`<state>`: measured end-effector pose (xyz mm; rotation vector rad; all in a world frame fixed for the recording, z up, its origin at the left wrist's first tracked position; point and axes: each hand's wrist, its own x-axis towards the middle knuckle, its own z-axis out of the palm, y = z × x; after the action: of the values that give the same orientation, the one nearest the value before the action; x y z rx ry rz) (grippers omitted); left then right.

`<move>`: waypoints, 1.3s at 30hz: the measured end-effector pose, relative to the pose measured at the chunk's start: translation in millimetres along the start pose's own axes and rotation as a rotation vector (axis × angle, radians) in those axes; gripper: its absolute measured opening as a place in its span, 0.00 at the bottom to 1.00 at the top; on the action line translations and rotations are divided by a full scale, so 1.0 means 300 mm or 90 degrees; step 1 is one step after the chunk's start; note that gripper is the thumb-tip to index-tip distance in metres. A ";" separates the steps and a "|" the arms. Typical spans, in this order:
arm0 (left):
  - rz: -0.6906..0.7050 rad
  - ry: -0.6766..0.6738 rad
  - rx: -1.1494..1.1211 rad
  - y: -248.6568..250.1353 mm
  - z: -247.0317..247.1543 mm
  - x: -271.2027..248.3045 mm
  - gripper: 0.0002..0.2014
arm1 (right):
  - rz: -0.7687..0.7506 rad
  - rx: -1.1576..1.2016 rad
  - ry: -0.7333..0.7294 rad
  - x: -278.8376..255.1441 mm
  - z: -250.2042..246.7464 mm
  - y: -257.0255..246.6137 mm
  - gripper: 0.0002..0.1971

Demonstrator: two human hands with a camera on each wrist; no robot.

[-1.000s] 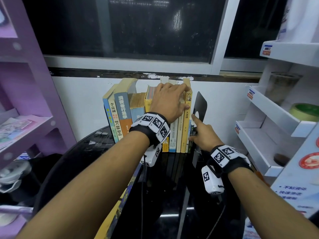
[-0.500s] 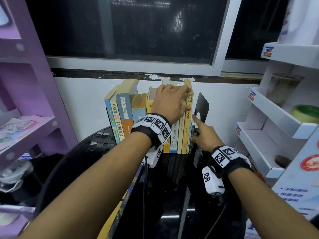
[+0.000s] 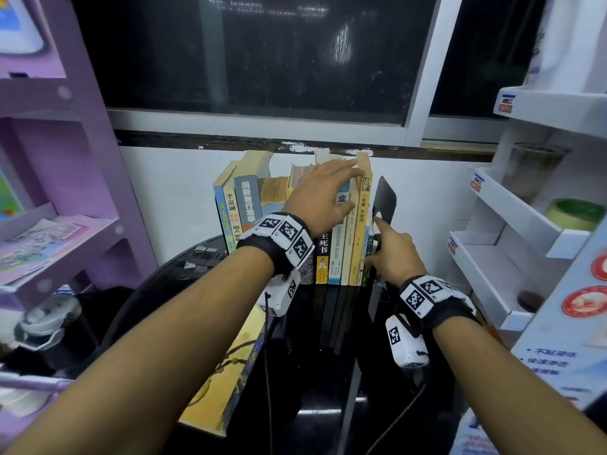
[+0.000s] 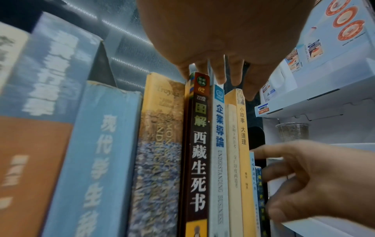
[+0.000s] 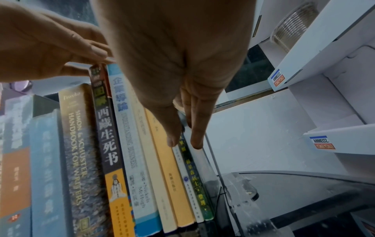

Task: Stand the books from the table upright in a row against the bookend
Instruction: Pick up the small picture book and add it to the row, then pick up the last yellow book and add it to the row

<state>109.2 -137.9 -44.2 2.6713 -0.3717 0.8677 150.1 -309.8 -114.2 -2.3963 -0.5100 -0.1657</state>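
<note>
Fingers (image 3: 341, 169) of the left hand (image 3: 320, 195) lie flat, relaxed, steadying the upright books (image 3: 348, 224) on the desk (image 3: 410, 372); the right hand (image 3: 392, 254), forefinger straight, touches the bookend (image 3: 385, 198). Squaring the row; next, probably the book lying flat (image 3: 226, 382).
</note>
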 end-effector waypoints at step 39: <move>-0.620 -0.360 -0.033 -0.300 -0.120 -0.664 0.45 | 0.009 -0.225 -0.426 -0.220 0.356 -0.397 0.46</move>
<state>-35.8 -12.3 -155.4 2.5074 0.7370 -0.1843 40.2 -179.0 -141.7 -2.7763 -0.8148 0.6245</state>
